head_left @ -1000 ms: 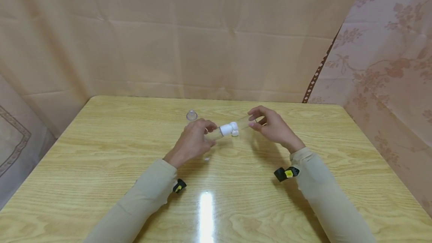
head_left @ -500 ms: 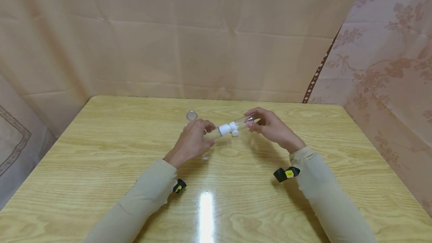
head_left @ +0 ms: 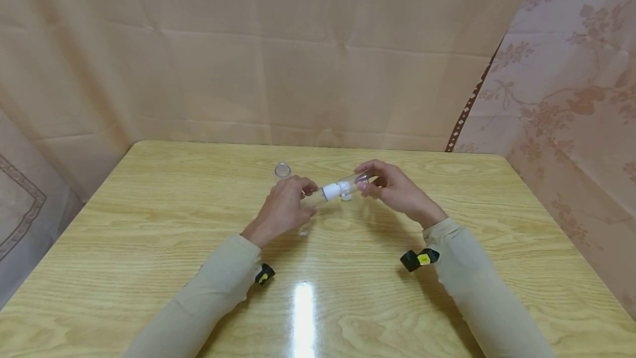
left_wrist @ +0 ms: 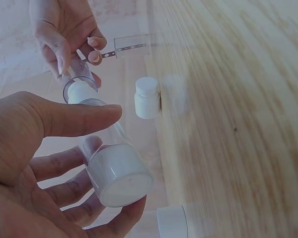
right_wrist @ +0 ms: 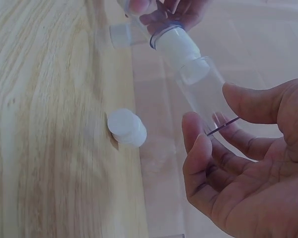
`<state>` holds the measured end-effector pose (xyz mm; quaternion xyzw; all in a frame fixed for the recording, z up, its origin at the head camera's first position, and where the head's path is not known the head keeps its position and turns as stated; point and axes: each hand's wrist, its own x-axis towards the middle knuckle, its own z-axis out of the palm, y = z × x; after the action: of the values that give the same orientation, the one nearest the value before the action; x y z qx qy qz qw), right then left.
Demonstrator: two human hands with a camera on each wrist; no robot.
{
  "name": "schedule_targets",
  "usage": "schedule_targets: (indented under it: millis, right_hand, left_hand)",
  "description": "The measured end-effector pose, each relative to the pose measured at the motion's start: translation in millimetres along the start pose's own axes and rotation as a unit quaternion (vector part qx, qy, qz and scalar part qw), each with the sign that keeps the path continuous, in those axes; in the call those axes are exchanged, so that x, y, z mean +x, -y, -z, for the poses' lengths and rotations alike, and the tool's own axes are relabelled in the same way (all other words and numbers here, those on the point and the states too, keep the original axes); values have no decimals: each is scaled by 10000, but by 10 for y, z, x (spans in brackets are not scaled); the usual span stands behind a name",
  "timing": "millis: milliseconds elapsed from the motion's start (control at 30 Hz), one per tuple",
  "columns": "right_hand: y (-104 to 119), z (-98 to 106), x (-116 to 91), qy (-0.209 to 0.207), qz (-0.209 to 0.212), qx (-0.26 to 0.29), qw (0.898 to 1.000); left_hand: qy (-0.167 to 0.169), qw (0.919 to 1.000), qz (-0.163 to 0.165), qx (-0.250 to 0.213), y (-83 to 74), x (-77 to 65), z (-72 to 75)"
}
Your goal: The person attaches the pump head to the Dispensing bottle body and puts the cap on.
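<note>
My left hand (head_left: 285,206) holds a clear bottle (left_wrist: 120,171) with a white base and a white collar (head_left: 331,191), tilted above the table. From the other side my right hand (head_left: 392,189) grips a clear cylindrical cover (right_wrist: 201,91) between thumb and fingers. The cover's open end surrounds the tip of the bottle's white top, shown in the right wrist view. Below them a small white bottle with a round cap (left_wrist: 147,98) stands on the table, partly covered by the clear cover in the head view.
A clear dome-shaped piece (head_left: 282,169) lies behind my left hand. A small whitish clear piece (head_left: 304,231) sits beside that hand, partly hidden. The left wrist view shows another clear cylinder (left_wrist: 132,45) beyond the white bottle. The wooden table (head_left: 149,225) ends at a curtain.
My right hand has moved left and slightly down, bringing the clear cover over the end of the white top. My left hand has stayed nearly still with the bottle.
</note>
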<state>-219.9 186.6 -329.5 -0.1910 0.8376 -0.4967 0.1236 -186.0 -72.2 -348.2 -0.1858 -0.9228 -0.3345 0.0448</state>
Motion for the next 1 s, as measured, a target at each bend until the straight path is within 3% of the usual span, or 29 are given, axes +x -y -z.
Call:
schedule_targets:
  millis: [1000]
  right_hand:
    - [30,-169,5,68,130,36,9999]
  left_hand:
    - [40,9999,95,-79,-44,-7,-5]
